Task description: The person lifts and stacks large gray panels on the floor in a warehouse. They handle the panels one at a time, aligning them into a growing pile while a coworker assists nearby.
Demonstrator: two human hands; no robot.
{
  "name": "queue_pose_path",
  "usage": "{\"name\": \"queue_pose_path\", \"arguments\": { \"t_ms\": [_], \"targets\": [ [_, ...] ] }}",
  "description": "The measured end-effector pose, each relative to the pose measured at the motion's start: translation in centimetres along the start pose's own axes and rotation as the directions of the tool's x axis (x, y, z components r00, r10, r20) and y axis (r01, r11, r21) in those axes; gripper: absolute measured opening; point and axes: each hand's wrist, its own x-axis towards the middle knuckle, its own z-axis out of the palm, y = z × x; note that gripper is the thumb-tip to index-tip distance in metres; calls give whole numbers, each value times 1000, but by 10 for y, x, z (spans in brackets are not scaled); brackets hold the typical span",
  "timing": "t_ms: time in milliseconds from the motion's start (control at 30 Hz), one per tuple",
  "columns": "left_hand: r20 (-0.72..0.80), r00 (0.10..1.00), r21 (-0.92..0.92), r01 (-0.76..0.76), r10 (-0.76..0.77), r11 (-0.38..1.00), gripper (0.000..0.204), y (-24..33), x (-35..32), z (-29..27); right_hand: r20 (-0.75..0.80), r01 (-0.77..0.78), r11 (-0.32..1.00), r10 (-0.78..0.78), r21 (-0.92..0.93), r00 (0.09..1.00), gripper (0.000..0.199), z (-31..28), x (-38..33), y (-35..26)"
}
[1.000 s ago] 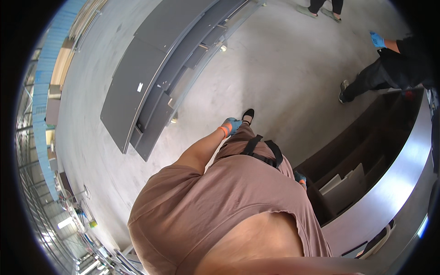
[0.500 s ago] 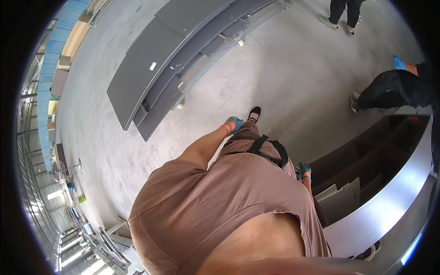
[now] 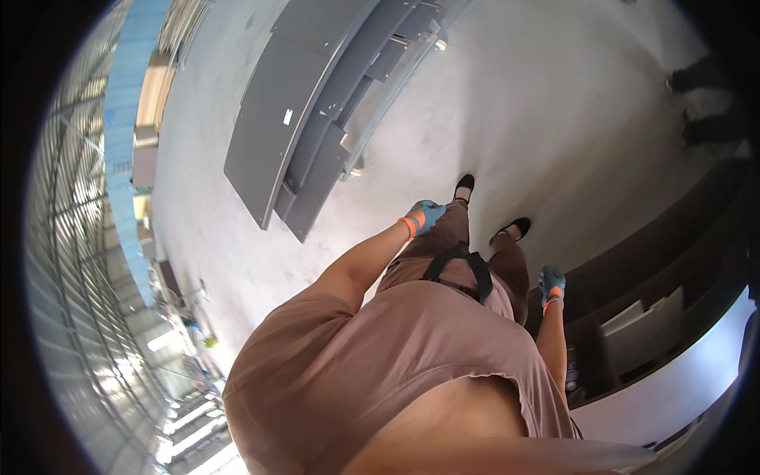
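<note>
I look down my own body as I stand on a grey concrete floor [image 3: 570, 103]. My left hand [image 3: 424, 216], in a blue glove with an orange cuff, hangs by my left thigh and holds nothing that I can see. My right hand [image 3: 551, 285], gloved the same way, hangs at my right side beside a dark shelf unit [image 3: 673, 317]. Whether the fingers of either hand are closed is too small to tell. Both of my dark shoes [image 3: 464, 187] show on the floor ahead.
A stack of long grey metal panels [image 3: 301, 119] lies on the floor to my front left. Pale boards [image 3: 645, 336] rest inside the dark shelf unit at my right. Another person's dark shoes [image 3: 697, 79] stand at the far right.
The view has swung: the grey panels sit closer and more central. The crouching person at the right has gone out of sight, only dark shoes remain. My arms still hang at my sides.
</note>
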Motion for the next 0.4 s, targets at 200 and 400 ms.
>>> {"name": "queue_pose_path", "arguments": {
  "t_ms": [200, 400],
  "targets": [
    [16, 982, 683, -149, 190, 715, 41, -21, 37, -21, -190, 154, 929, -227, -337, 955, 41, 109, -27, 81],
    [102, 960, 905, -198, 259, 377, 63, -86, 101, -56, -236, -12, 602, -296, -798, 926, 63, 231, -6, 126]
  ]
}}
